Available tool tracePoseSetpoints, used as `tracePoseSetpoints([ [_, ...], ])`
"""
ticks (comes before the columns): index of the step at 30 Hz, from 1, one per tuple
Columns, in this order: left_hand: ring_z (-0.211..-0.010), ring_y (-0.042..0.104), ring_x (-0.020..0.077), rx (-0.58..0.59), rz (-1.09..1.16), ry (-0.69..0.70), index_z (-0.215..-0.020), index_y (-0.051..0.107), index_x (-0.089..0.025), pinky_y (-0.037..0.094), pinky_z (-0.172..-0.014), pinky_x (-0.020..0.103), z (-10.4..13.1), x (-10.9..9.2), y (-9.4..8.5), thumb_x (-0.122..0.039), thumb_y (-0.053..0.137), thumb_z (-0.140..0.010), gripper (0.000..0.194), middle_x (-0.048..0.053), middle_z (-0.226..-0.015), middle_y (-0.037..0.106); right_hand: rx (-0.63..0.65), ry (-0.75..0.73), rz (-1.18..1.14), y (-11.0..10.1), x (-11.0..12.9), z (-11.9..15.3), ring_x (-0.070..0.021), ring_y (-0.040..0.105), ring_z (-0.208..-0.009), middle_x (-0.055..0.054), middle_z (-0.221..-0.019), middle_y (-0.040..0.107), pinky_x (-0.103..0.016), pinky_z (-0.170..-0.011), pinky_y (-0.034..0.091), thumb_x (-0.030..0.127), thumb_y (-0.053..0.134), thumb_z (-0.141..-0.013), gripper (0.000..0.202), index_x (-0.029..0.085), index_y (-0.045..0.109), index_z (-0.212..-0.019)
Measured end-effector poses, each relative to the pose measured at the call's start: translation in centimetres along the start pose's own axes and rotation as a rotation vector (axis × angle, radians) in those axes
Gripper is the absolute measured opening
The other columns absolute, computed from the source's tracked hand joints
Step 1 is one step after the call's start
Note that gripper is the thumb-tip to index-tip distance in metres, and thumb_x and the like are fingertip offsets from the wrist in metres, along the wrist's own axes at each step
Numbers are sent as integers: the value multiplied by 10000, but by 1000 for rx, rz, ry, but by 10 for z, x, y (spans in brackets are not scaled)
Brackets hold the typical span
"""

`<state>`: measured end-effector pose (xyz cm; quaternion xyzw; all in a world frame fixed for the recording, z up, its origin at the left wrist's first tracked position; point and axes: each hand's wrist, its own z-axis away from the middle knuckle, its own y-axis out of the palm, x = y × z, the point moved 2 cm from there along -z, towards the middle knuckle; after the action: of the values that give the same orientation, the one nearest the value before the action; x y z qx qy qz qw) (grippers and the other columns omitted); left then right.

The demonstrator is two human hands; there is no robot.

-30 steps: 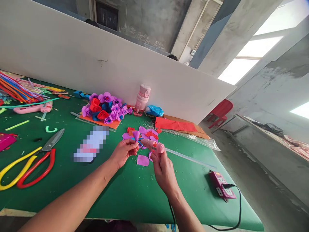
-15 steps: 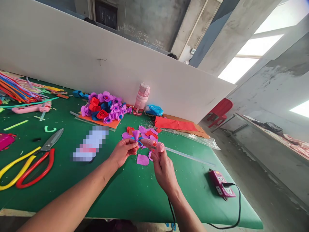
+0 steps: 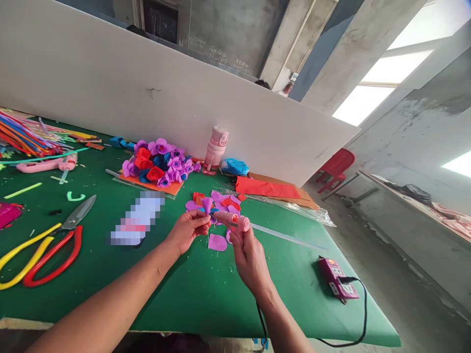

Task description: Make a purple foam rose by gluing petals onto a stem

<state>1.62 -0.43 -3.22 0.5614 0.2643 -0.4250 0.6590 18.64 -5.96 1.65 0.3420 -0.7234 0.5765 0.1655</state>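
My left hand (image 3: 187, 232) pinches a small purple paper flower (image 3: 207, 205) upright near the table's middle. My right hand (image 3: 251, 255) is wrapped round a pink glue gun (image 3: 230, 220), whose nozzle points left at the base of the flower. A long clear glue stick (image 3: 283, 235) sticks out of the gun's back. Whether nozzle and flower touch is too small to tell. Behind and below them lie loose purple, red and blue petals (image 3: 218, 242) on the green table (image 3: 184, 304).
Finished paper flowers (image 3: 158, 164) lie beyond the phone (image 3: 138, 220). Scissors (image 3: 75, 218), another pink glue gun (image 3: 47, 164) and coloured sticks (image 3: 29, 135) are at left. A pink bottle (image 3: 216, 149) and red paper (image 3: 268, 188) stand or lie behind; a power socket (image 3: 337, 279) with its cable is right.
Both hands, the flower and the glue gun hold almost the same places. The view has shifted very slightly.
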Motion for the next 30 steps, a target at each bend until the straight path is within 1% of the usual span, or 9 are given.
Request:
tracePoseSetpoints([
  [6, -511, 527, 65, 3, 0, -4, -708, 639, -126, 434, -503, 184, -1, 1, -1, -274, 807, -590, 252, -8, -576, 617, -34, -39, -39, 0, 2, 0, -195, 650, -724, -80, -898, 679, -275, -633, 477, 298, 364, -938, 298, 174, 443, -1196],
  [10, -512, 531, 68, 0, 1, -4, -695, 634, -130, 434, -502, 183, -1, 2, -1, -266, 803, -595, 239, -5, -577, 623, -53, -40, -33, 0, 1, -2, -202, 646, -695, -74, -853, 674, -281, -617, 479, 303, 370, -932, 278, 171, 457, -1160],
  [18, -495, 518, 67, -2, -5, -5, -666, 622, -132, 425, -493, 185, 1, 0, 1, -257, 798, -598, 226, -10, -552, 611, -48, -26, -30, 1, 2, -3, -203, 642, -690, -77, -842, 674, -280, -611, 470, 309, 364, -927, 271, 164, 461, -1135],
  [24, -504, 517, 67, 1, -12, -5, -666, 618, -132, 422, -496, 185, 2, -1, 2, -257, 798, -601, 228, -8, -564, 614, -44, -18, -9, 0, 1, -2, -192, 607, -616, -57, -773, 655, -265, -555, 437, 317, 363, -924, 253, 163, 474, -1090],
  [30, -511, 519, 67, -4, -18, -9, -655, 612, -130, 425, -496, 183, 2, -1, 2, -262, 802, -592, 239, -5, -571, 616, -45, -29, -12, 0, 3, -3, -200, 629, -662, -66, -802, 661, -273, -578, 453, 315, 360, -925, 254, 164, 476, -1094],
])
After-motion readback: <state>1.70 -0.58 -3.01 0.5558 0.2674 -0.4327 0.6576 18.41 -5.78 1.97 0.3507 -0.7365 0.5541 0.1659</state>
